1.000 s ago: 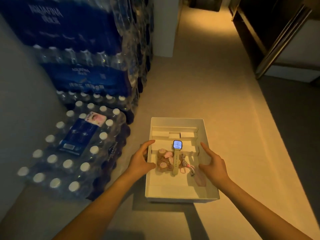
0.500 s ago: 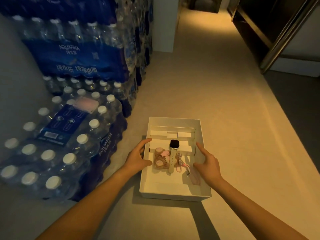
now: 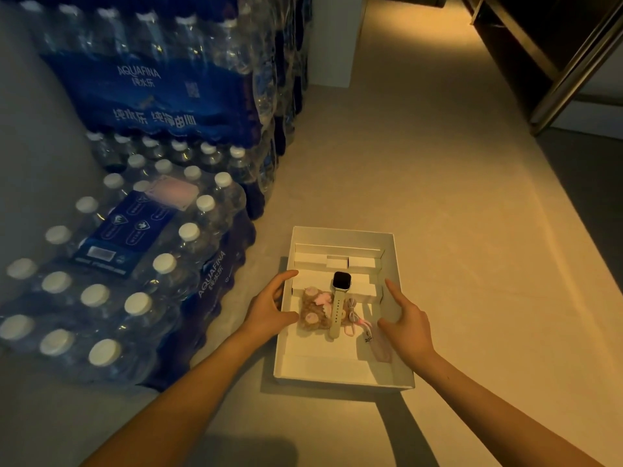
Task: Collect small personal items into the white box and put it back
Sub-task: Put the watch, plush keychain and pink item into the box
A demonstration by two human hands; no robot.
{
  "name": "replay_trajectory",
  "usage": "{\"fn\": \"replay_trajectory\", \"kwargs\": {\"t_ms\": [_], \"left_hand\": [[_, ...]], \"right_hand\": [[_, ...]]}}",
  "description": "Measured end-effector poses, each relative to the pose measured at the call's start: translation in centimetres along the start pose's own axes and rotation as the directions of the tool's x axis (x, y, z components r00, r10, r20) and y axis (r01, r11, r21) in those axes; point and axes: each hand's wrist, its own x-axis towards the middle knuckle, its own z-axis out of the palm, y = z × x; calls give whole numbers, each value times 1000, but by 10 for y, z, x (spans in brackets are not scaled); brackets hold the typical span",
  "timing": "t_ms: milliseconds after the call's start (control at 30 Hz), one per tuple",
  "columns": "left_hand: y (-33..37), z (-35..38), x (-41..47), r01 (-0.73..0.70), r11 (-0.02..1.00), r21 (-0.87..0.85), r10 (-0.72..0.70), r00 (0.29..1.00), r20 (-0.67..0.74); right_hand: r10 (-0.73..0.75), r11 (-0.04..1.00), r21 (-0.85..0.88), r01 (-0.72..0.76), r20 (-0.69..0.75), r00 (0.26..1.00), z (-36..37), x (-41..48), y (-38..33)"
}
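Note:
The open white box (image 3: 344, 379) sits low on the beige floor in front of me. Inside lie a smartwatch (image 3: 339, 298) with a pale strap and dark screen, a brown plush charm (image 3: 313, 313) with pink bits, and a pink cord charm (image 3: 359, 323). White cardboard dividers (image 3: 337, 262) fill the box's far end. My left hand (image 3: 269, 315) clasps the left wall, thumb inside. My right hand (image 3: 409, 326) clasps the right wall in the same way.
Shrink-wrapped packs of water bottles (image 3: 111, 284) are stacked along the left, right beside the box, with taller packs (image 3: 168, 79) behind. A white pillar (image 3: 332, 38) stands at the back. Dark furniture with a metal rail (image 3: 573, 62) runs along the right.
The watch screen was lit a second ago and is now dark. My view has shifted slightly; both hands stay on the box walls.

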Motion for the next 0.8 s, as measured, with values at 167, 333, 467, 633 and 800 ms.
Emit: {"fn": "replay_trajectory", "kwargs": {"t_ms": [167, 333, 467, 633, 800], "left_hand": [[1, 0, -1, -3, 1000, 11, 3, 1000, -7], [4, 0, -4, -11, 999, 53, 12, 1000, -23], [11, 0, -8, -48, 987, 156, 52, 998, -20], [31, -5, -17, -113, 923, 368, 162, 981, -105], [70, -22, -27, -227, 844, 485, 333, 932, -144]], "right_hand": [[-7, 1000, -10, 7, 4, 1000, 1, 0, 1], [-5, 1000, 7, 5, 11, 1000, 1, -3, 0], [14, 998, 57, -17, 65, 998, -4, -7, -8], [-118, 993, -28, 118, 5, 993, -21, -10, -26], [-306, 952, -28, 305, -44, 951, -36, -9, -70]]}}
